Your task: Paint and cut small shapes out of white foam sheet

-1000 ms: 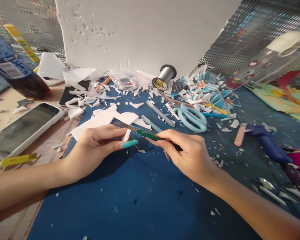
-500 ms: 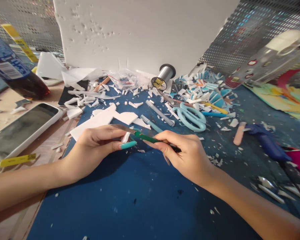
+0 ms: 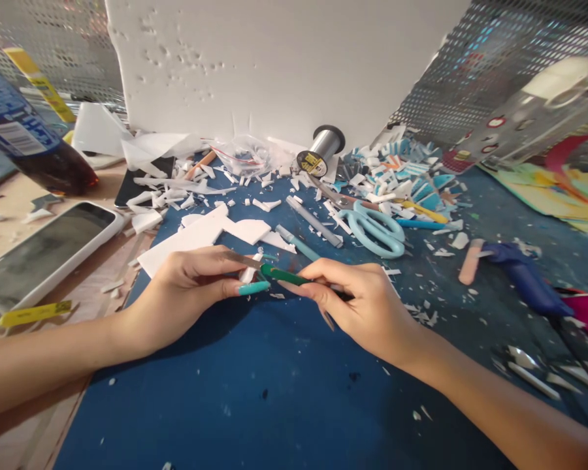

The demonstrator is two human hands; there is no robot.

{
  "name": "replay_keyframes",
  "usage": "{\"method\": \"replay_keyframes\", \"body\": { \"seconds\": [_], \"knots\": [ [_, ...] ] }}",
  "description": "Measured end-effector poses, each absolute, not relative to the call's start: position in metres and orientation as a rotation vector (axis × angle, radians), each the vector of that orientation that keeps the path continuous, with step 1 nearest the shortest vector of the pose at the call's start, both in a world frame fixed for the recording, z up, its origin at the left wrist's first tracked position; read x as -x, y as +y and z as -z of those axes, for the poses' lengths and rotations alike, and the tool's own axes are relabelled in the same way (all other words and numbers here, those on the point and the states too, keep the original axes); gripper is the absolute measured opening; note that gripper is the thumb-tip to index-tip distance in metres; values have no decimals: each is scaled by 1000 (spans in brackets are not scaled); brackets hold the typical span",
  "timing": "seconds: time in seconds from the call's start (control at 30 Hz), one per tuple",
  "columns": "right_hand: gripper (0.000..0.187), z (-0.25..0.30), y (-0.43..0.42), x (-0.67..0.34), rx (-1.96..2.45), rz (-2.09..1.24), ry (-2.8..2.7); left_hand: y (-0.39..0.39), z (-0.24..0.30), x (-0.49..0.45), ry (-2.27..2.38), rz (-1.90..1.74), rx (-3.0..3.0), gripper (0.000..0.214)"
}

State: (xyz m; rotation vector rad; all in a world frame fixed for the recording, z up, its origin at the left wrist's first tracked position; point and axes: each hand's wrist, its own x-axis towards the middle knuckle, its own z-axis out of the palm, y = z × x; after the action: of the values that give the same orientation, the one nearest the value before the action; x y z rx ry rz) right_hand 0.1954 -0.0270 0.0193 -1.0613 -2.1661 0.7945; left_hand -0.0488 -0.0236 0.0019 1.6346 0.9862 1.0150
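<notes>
My left hand pinches a small white foam piece between thumb and fingers, low over the blue cutting mat. My right hand is closed on a green-handled craft knife. Its thin metal blade runs leftward across the foam piece, under my left fingertips. The two hands almost touch at the mat's middle.
Light blue scissors, a grey pen, a wire spool and many foam scraps lie beyond the hands. A large white foam board stands at the back. A phone and a bottle are left, a blue glue gun right.
The knife has slid left, so less blade shows past my left fingers. My right hand moved slightly left and down; my left hand kept its pinch on the foam piece.
</notes>
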Motion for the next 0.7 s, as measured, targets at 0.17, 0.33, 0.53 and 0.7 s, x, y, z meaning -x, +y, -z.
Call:
{"method": "replay_keyframes", "body": {
  "seconds": [0.17,0.33,0.53,0.7],
  "knots": [
    [14,-20,-26,-195,1118,-1046,-2117,-23,0,49,940,-1009,-1592,26],
    [18,-23,-26,-194,1163,-1280,-2020,-22,1,50,949,-990,-1550,23],
    [25,-23,-22,-198,1183,-1616,-1852,-23,0,49,942,-1030,-1587,28],
    [27,-23,-20,-199,1088,-1645,-1741,-23,-2,49,1003,-1016,-1587,18]
  ]
}}
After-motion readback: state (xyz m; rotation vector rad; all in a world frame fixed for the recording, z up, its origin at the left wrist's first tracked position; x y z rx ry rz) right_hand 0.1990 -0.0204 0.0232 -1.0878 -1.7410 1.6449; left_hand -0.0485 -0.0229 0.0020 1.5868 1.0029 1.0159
